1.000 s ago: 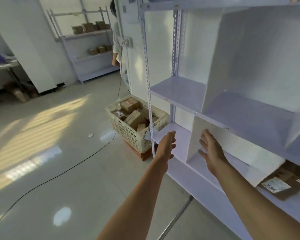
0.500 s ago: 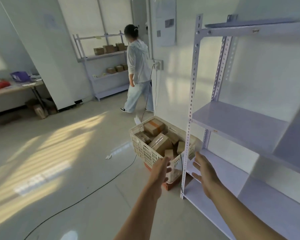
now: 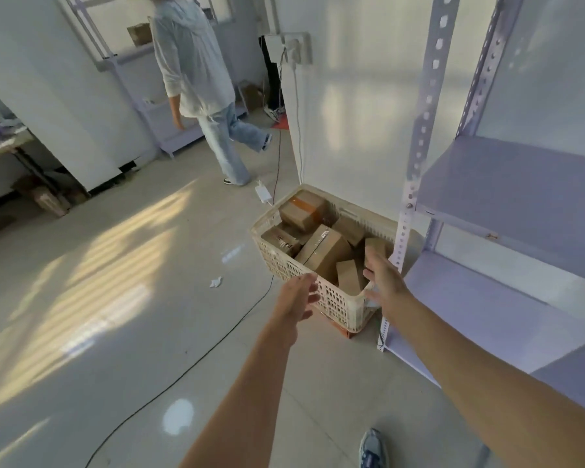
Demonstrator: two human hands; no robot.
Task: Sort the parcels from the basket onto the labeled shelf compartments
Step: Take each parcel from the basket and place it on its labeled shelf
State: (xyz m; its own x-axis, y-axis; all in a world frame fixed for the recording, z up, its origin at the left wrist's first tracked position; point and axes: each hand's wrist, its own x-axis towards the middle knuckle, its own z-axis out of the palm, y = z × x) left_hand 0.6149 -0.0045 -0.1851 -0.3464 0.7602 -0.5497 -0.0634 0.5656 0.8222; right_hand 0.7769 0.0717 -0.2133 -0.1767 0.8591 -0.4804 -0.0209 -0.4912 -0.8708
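Both hands have advanced to the basket since the earlier frame, and the view now tilts down onto it. Left hand [image 3: 298, 295]: in front of the basket's near wall, fingers loosely extended, holding nothing; contact with the wall cannot be judged. Right hand [image 3: 384, 278]: over the near rim, fingers spread, also empty. The hands are apart. Basket [image 3: 277, 261]: cream lattice, on the floor just beside the shelf [image 3: 507, 184]. Parcels [image 3: 321, 253]: brown cardboard boxes, jumbled inside the basket. A black cable [image 3: 183, 376] crosses the floor; another person [image 3: 196, 62] walks beyond.
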